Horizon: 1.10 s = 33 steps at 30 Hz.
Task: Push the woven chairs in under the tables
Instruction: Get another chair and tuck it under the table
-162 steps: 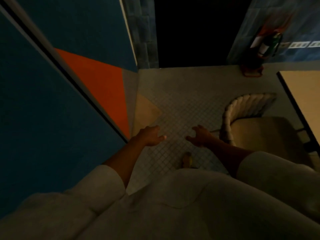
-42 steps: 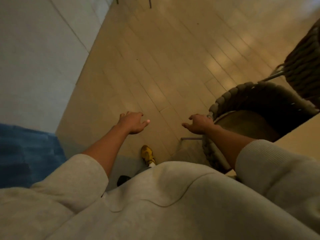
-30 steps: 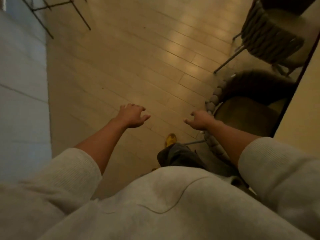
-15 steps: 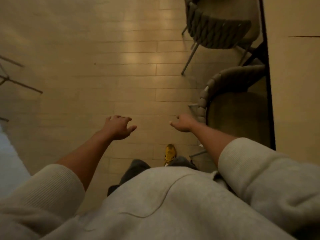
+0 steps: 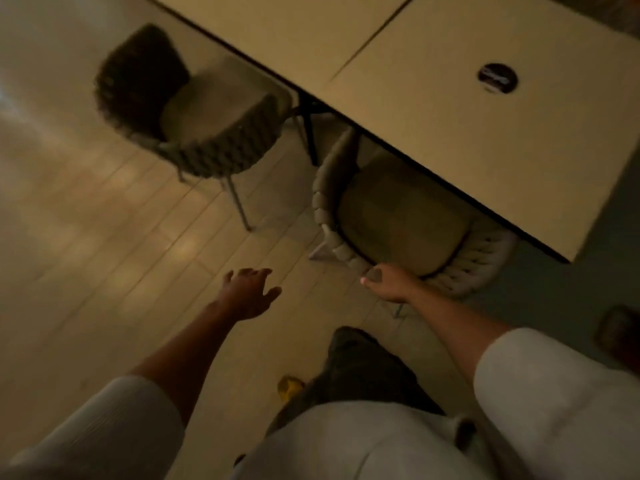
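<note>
The long table (image 5: 450, 109) sets your line. At its near edge the pale woven chair (image 5: 398, 216) sits half tucked, seat partly beneath the top. Further along that edge the dark woven chair (image 5: 207, 133) stands clear, likely next. Your right hand (image 5: 388, 282) meets the pale woven chair's back rim to push, fingers curled; blur hides any true grip. Your left hand (image 5: 249, 292) hangs spread and empty, away from the table, apparently for balance.

Tables (image 5: 450, 116): tan, black edge. Near chair (image 5: 485, 261): cream weave, tan cushion. Far chair (image 5: 221, 157): dark grey weave. Floor (image 5: 104, 220): pale planks. Shoe (image 5: 289, 386): yellow.
</note>
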### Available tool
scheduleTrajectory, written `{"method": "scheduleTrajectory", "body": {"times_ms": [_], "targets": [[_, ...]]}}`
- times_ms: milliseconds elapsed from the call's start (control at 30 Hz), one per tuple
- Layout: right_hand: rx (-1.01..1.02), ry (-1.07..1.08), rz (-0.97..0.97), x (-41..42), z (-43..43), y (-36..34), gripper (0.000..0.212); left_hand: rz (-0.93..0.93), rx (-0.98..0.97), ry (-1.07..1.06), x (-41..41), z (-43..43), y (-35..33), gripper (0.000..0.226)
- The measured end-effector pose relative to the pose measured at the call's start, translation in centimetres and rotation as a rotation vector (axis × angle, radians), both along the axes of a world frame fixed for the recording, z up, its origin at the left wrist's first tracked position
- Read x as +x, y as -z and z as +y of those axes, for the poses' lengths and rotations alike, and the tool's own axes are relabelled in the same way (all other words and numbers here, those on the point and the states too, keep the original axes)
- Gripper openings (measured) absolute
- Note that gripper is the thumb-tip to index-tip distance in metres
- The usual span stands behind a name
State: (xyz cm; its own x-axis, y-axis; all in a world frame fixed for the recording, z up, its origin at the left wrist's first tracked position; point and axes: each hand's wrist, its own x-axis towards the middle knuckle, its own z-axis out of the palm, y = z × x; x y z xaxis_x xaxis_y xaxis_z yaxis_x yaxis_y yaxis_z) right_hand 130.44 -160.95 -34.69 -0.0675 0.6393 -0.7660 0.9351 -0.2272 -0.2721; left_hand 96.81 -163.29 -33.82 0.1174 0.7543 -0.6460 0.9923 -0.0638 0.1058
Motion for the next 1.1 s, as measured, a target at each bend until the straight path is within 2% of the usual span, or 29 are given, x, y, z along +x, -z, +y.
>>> {"method": "scheduleTrajectory", "body": {"times_ms": [67,167,233,333,400,533,700,733,800,867,933,967,1033,1100], "targets": [[0.021,0.141,-0.020,1.6,-1.3,0.2,0.073,-0.007,0.003,0.118,1.0,3.9,0.1,0.071],[0.036,0.355,-0.062,4.7,-3.2,2.3,0.091,-0.064,0.031,0.294,3.8,8.0,-0.1,0.070],[0.072,0.441,-0.100,6.5,-3.5,4.4,0.102,-0.082,0.059,0.404,5.7,10.6,0.1,0.069],[0.134,0.503,-0.137,7.8,-2.9,4.7,0.105,-0.109,0.083,0.493,8.0,14.5,1.1,0.070],[0.151,0.566,-0.137,7.8,-1.9,3.1,0.102,-0.123,0.081,0.535,9.5,16.8,1.8,0.070],[0.179,0.624,-0.145,7.1,-0.7,1.6,0.078,-0.152,0.069,0.673,12.0,20.0,2.3,0.062],[0.192,0.808,-0.167,7.9,-1.0,4.5,0.076,-0.151,-0.004,0.747,13.4,23.5,3.2,0.058],[0.216,0.900,-0.166,8.0,-1.0,5.2,0.074,-0.203,0.013,0.695,13.5,24.2,3.8,0.062],[0.259,1.131,-0.176,8.0,-0.9,6.4,0.080,-0.360,0.070,0.432,13.6,25.8,5.2,0.081],[0.294,1.353,-0.171,7.9,-1.0,6.8,0.097,-0.495,0.132,0.117,13.3,27.3,6.9,0.095],[0.365,1.503,-0.155,8.2,-0.7,7.9,0.112,-0.521,0.133,-0.136,12.8,29.0,8.9,0.103],[0.383,1.556,-0.147,8.3,-0.5,8.1,0.112,-0.538,0.077,-0.259,12.7,29.7,9.8,0.106],[0.409,1.608,-0.168,8.7,-0.2,8.8,0.099,-0.624,-0.094,-0.526,13.0,30.8,10.9,0.103],[0.403,1.640,-0.221,9.3,0.2,9.8,0.089,-0.606,-0.219,-0.652,13.4,31.5,13.3,0.084]]}}
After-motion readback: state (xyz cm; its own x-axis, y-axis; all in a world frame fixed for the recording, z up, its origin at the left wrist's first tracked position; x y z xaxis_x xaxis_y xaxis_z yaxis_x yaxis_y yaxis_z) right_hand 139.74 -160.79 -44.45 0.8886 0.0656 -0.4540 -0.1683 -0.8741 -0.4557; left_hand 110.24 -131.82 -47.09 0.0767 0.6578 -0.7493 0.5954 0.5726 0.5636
